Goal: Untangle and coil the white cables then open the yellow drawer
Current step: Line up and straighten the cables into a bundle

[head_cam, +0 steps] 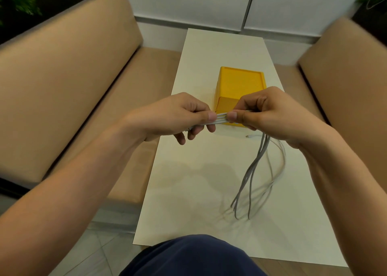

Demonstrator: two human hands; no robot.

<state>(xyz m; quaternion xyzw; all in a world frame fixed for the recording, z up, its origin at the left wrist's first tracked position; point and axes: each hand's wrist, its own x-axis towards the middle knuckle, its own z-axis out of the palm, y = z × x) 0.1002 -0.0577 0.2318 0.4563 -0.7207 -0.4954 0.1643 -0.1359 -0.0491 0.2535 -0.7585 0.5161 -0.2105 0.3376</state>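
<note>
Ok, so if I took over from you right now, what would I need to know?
Left hand pinches the white cables; right hand pinches the same bundle close beside it.
Loose loops hang from the right hand down to the white table.
Yellow drawer sits on the table behind the hands and looks closed.
Done: strands gathered side by side.
Left: finish coiling, then open the drawer.

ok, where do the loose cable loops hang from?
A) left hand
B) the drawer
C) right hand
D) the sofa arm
C: the cables drop from under the right hand down to the table; the left hand only pinches the short taut stretch between the two hands.
</note>
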